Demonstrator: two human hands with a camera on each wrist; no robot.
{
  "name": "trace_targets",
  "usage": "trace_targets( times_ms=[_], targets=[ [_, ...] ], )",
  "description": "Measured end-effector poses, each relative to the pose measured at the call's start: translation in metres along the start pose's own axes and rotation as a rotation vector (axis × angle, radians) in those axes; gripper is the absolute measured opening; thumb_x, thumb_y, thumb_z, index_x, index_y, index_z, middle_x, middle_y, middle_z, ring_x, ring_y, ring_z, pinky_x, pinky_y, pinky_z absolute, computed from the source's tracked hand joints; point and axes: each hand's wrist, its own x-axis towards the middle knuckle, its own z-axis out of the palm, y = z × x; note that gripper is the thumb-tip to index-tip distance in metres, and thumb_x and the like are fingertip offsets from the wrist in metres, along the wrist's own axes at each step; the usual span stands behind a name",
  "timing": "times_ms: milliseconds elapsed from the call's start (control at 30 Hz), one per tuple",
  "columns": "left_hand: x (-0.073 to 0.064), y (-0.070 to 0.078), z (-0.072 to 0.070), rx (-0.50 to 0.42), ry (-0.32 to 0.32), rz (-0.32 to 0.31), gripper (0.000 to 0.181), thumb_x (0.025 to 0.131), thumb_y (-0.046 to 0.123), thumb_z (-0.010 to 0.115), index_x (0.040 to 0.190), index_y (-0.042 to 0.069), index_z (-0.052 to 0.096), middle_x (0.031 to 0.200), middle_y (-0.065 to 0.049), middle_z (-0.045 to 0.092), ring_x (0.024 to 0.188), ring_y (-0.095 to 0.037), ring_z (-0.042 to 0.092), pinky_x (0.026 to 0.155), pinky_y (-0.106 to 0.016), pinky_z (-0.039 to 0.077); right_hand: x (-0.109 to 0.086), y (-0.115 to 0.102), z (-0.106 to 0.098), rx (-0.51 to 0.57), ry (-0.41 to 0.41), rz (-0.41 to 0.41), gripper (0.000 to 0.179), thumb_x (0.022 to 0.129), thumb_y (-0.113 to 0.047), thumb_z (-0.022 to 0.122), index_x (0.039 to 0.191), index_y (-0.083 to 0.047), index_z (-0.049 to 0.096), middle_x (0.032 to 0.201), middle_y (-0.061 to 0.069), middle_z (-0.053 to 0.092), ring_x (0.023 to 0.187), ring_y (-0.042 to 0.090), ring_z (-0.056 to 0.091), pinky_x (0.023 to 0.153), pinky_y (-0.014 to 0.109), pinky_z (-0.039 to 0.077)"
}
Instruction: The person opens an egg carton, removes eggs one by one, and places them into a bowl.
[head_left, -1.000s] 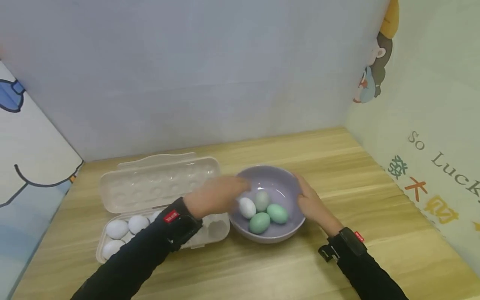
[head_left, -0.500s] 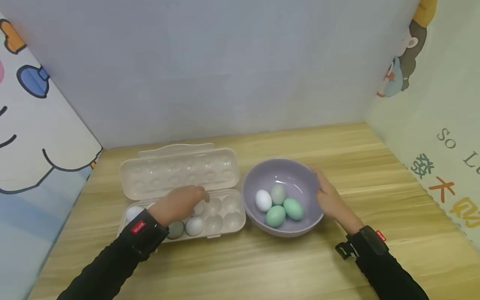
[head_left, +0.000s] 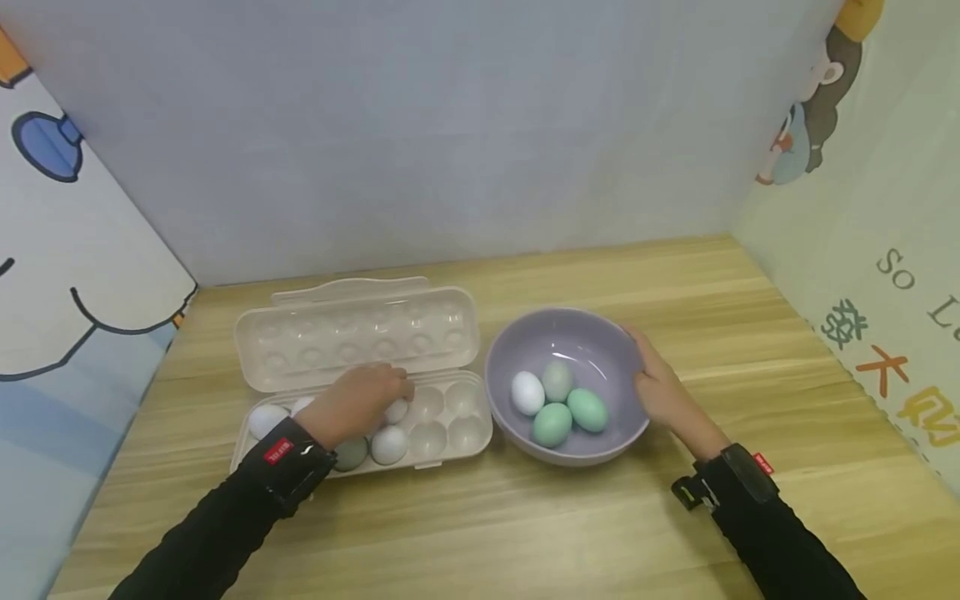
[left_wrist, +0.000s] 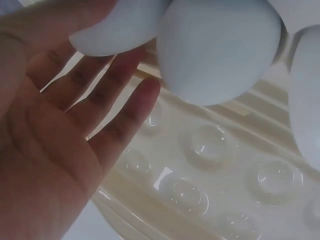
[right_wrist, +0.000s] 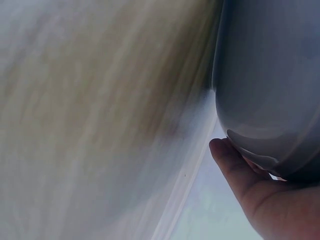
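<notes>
My left hand (head_left: pixel 362 406) is over the egg carton (head_left: pixel 467 432), its thumb and fingers about a white egg (left_wrist: pixel 122 30) in one of the cups. More white eggs (head_left: pixel 389 445) and a grey-green egg (head_left: pixel 351 454) sit around it, some covered by the hand. On the right, my right hand (head_left: pixel 660 390) grips the rim of a purple bowl (head_left: pixel 618 358), thumb outside, as the right wrist view shows. Inside the bowl lie a white egg (head_left: pixel 528 393), a pale grey-green egg (head_left: pixel 557 381) and two green eggs (head_left: pixel 588 410).
The carton's lid (head_left: pixel 356 339) lies folded back behind the cups. Carton and bowl stand side by side on a wooden table (head_left: pixel 480 533). A grey wall (head_left: pixel 465 142) rises behind, with printed panels at left and right.
My left hand has gone from the bowl left to the carton and lowered its fingers around an egg. The right hand stays on the bowl's rim. The head view has shifted.
</notes>
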Motion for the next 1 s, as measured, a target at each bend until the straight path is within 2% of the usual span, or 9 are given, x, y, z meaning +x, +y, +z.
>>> trace_targets(
  times_ms=[200, 333, 467, 633, 733, 833, 1000],
  targets=[
    [0.007, 0.007, -0.016, -0.001, 0.012, 0.009, 0.028, 0.06, -0.009, 0.063, 0.077, 0.012, 0.056, 0.073, 0.003, 0.046, 0.067, -0.017, 0.047, 0.056, -0.03, 0.043, 0.002, -0.003, -0.006, 0.002, 0.014, -0.014, 0.07, 0.075, 0.013, 0.029, 0.14, -0.01, 0.019, 0.142, 0.02, 0.024, 0.127, 0.041, 0.024, 0.099, 0.06, 0.023],
    [0.017, 0.017, -0.033, -0.059, 0.01, 0.026, 0.032, 0.059, -0.007, 0.062, 0.085, 0.01, 0.058, 0.078, 0.002, 0.045, 0.072, -0.017, 0.046, 0.06, -0.03, 0.043, 0.003, -0.006, -0.008, 0.032, 0.015, -0.029, 0.07, 0.074, 0.014, 0.03, 0.14, -0.01, 0.019, 0.142, 0.02, 0.024, 0.126, 0.041, 0.025, 0.098, 0.059, 0.025],
    [0.036, 0.03, -0.05, -0.166, 0.004, 0.08, 0.041, 0.058, -0.004, 0.064, 0.097, 0.01, 0.063, 0.085, 0.002, 0.046, 0.078, -0.015, 0.045, 0.067, -0.028, 0.044, 0.004, -0.007, -0.01, 0.049, 0.009, -0.022, 0.071, 0.074, 0.014, 0.029, 0.14, -0.011, 0.019, 0.142, 0.019, 0.024, 0.125, 0.041, 0.026, 0.097, 0.06, 0.026],
    [0.073, 0.045, -0.063, -0.253, 0.057, 0.152, 0.04, 0.06, 0.003, 0.07, 0.099, 0.011, 0.063, 0.087, 0.002, 0.046, 0.078, -0.014, 0.045, 0.068, -0.026, 0.044, 0.004, -0.006, -0.012, 0.031, 0.013, -0.008, 0.071, 0.074, 0.014, 0.029, 0.14, -0.011, 0.018, 0.143, 0.019, 0.022, 0.126, 0.041, 0.024, 0.098, 0.059, 0.025],
    [0.099, 0.052, -0.061, -0.253, 0.068, 0.14, 0.04, 0.062, 0.01, 0.073, 0.099, 0.013, 0.058, 0.089, 0.003, 0.047, 0.077, -0.012, 0.047, 0.067, -0.025, 0.045, 0.004, -0.004, -0.012, 0.035, 0.021, -0.006, 0.071, 0.074, 0.014, 0.028, 0.14, -0.01, 0.018, 0.142, 0.02, 0.023, 0.126, 0.042, 0.026, 0.098, 0.059, 0.026],
    [0.122, 0.054, -0.052, -0.209, 0.05, 0.122, 0.038, 0.065, 0.015, 0.073, 0.099, 0.014, 0.055, 0.088, 0.003, 0.047, 0.075, -0.012, 0.048, 0.063, -0.024, 0.044, 0.005, -0.003, -0.01, 0.041, 0.027, -0.009, 0.069, 0.074, 0.014, 0.028, 0.139, -0.008, 0.02, 0.141, 0.022, 0.024, 0.125, 0.042, 0.026, 0.098, 0.058, 0.025],
    [0.149, 0.05, -0.03, -0.036, 0.036, 0.131, 0.027, 0.067, 0.02, 0.07, 0.09, 0.016, 0.056, 0.084, 0.006, 0.052, 0.075, -0.013, 0.045, 0.064, -0.026, 0.04, 0.005, -0.001, -0.001, 0.048, 0.019, -0.009, 0.066, 0.075, 0.014, 0.028, 0.138, -0.007, 0.022, 0.14, 0.023, 0.026, 0.125, 0.042, 0.027, 0.098, 0.058, 0.026]
  ],
)
